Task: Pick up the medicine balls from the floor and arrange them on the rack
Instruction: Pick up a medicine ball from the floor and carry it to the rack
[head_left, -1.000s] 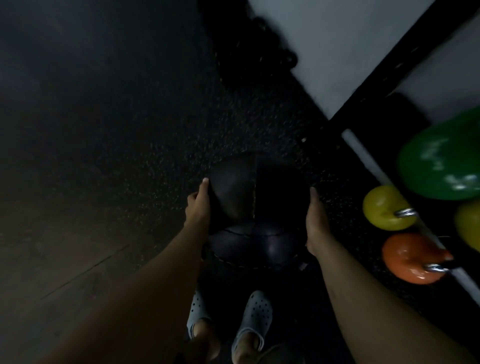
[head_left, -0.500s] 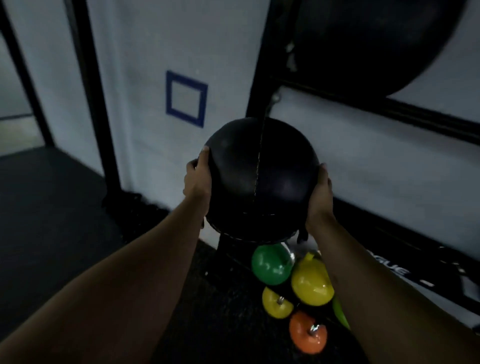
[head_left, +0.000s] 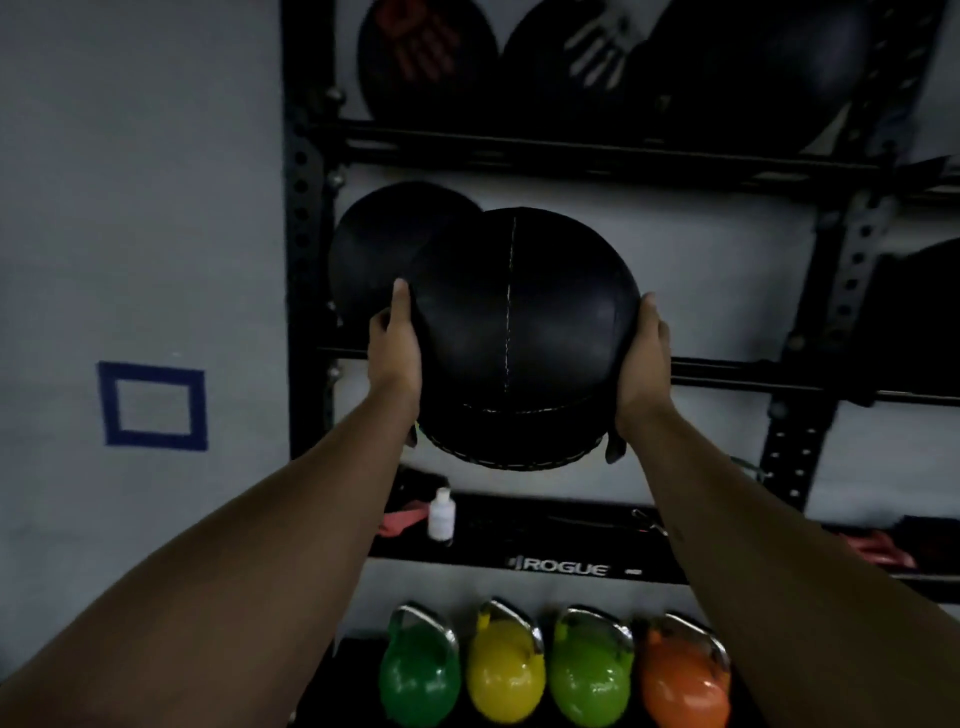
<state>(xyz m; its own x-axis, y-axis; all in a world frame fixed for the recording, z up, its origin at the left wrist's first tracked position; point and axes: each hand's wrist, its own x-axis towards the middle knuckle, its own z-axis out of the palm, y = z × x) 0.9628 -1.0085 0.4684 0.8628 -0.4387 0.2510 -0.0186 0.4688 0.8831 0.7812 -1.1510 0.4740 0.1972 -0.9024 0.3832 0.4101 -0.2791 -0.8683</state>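
I hold a black stitched medicine ball at chest height in front of the black rack. My left hand presses its left side and my right hand presses its right side. Behind it, another black medicine ball rests at the left end of the middle shelf. Three more black balls sit on the top shelf: one with red print, one with white print, and a plain one. A dark ball shows at the right edge.
A lower shelf marked ROGUE carries a small white bottle and red bands. Several kettlebells stand on the floor below: green, yellow, green, orange. A blue tape square marks the wall.
I lifted the ball from the floor up to rack height. My view swung from the floor to the rack's middle shelf; both hands kept their grip.
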